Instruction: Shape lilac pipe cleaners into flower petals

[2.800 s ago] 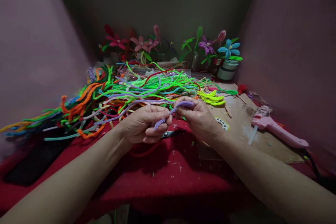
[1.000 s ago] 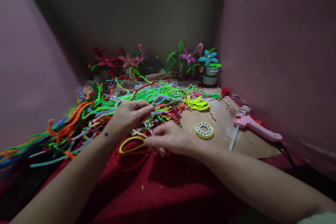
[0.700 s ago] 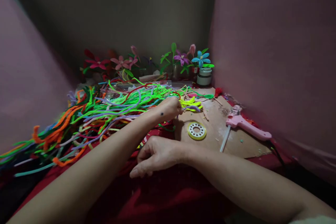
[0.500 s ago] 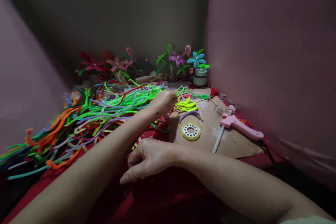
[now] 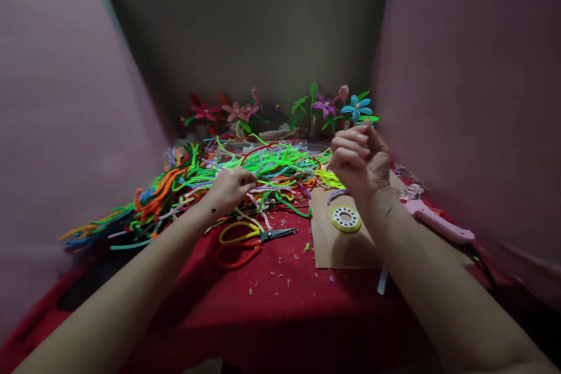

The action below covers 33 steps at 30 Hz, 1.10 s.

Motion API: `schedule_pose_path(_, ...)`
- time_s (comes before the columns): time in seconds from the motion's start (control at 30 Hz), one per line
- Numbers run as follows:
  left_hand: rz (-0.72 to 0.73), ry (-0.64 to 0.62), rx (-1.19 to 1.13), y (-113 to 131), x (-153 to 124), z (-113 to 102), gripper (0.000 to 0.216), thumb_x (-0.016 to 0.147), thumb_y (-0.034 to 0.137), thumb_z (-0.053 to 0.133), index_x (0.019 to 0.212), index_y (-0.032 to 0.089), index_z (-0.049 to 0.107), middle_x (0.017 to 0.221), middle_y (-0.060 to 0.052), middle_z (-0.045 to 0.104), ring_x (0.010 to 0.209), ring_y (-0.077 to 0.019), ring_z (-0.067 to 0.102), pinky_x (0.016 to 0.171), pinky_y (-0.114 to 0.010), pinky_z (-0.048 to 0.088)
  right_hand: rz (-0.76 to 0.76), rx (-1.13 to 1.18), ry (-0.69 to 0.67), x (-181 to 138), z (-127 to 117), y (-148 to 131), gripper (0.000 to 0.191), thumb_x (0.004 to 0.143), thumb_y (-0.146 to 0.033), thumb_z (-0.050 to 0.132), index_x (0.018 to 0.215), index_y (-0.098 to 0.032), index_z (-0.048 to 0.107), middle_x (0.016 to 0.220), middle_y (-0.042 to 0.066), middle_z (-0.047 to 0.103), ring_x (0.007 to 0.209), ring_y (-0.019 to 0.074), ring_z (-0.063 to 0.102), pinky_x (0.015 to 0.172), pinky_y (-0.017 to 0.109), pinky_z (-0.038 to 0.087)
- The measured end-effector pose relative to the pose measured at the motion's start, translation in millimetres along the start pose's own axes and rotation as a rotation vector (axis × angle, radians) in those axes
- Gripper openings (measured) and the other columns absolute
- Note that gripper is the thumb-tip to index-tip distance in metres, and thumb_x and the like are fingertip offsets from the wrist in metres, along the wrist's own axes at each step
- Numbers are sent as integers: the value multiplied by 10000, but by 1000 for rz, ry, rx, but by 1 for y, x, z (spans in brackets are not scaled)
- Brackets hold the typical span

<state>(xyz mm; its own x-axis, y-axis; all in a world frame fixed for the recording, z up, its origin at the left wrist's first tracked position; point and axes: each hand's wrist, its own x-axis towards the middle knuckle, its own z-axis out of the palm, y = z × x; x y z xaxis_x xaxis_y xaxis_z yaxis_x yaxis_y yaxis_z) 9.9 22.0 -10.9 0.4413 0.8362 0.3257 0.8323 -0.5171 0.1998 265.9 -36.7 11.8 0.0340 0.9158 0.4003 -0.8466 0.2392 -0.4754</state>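
Note:
My left hand (image 5: 233, 188) is at the front of a tangled pile of fuzzy pipe cleaners (image 5: 272, 162), mostly bright green, with lavender, red and orange among them. Its fingers are pinched together, and what they hold, if anything, is hidden. Raised over the brown cardboard (image 5: 324, 245), my right hand (image 5: 362, 158) has its fingers curled in; I cannot make out anything in them. Short yellow pipe cleaners (image 5: 328, 179) and a bent purple one (image 5: 335, 195) lie left of the right wrist. Nearby on the cardboard is a yellow tape roll (image 5: 346, 218) with a white, holed core.
Scissors (image 5: 249, 241) with yellow and red handles lie on the red cloth (image 5: 272, 304). A pink glue gun (image 5: 438, 221) rests right of my right forearm, its glue stick (image 5: 382, 281) showing on the left. Pipe-cleaner flowers (image 5: 324, 106) stand at the back between pink side panels (image 5: 473, 99).
My left hand has moved left over the pile. My right hand has risen from the front up and right over the cardboard, uncovering the scissors. The view has shifted left.

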Motion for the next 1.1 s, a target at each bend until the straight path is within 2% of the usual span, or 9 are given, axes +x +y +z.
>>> schedule_pose_path(0.13,66,67,85,-8,-9,10,213,782,245,506,839,196,705,814,-66,636,774,-175,567,655,-258,420,-113,4,-45,10,-3,-19,158,710,-171,646,591,-204,548,536,-62,439,452,72,271,422,220,199)
schedule_pose_path(0.23,109,125,129,-10,-10,16,187,785,229,514,731,202,691,772,-67,597,800,-191,535,651,-273,411,-57,-173,10,15,-1,-14,195,713,-209,646,567,-203,517,516,-62,408,437,72,273,415,226,187)
schedule_pose_path(0.43,149,311,141,-19,-9,15,197,831,249,501,746,192,670,783,-54,621,786,-184,521,707,-300,414,362,-451,110,10,3,34,217,632,-324,709,593,-157,575,515,-24,511,418,65,388,390,212,250)
schedule_pose_path(0.53,144,448,157,-21,-14,10,218,865,235,461,779,174,652,800,-67,635,811,-195,513,770,-338,403,459,-629,20,2,3,63,231,657,-324,707,717,-107,651,579,20,606,435,75,478,406,212,332)
schedule_pose_path(0.67,302,583,244,-10,-25,8,208,875,221,459,799,170,646,781,-65,641,790,-194,500,751,-330,406,432,-598,53,-4,3,92,286,624,-292,756,832,-133,640,652,18,654,450,70,510,427,206,386)
schedule_pose_path(0.77,414,547,326,3,-33,10,204,874,202,455,834,164,651,779,-70,644,758,-194,503,725,-325,410,348,-514,83,-5,2,100,279,617,-294,764,810,-137,637,638,12,657,458,72,527,434,203,406)
schedule_pose_path(0.87,410,484,310,12,-40,13,233,888,194,420,867,161,650,781,-72,639,742,-178,528,700,-294,414,265,-563,117,-6,0,98,242,635,-306,751,741,-117,644,622,22,657,456,77,541,413,194,416)
schedule_pose_path(1.0,320,414,96,12,-43,13,243,896,216,416,851,149,645,750,-54,624,708,-136,558,648,-233,407,145,-682,190,-5,-5,88,228,652,-313,737,655,-111,631,576,24,645,418,84,538,368,189,416)
schedule_pose_path(1.1,202,319,-178,9,-41,8,250,879,294,459,798,145,642,665,-14,601,609,-105,532,597,-209,389,102,-613,230,-1,-11,80,237,637,-313,746,624,-121,607,544,12,629,395,80,520,352,186,411)
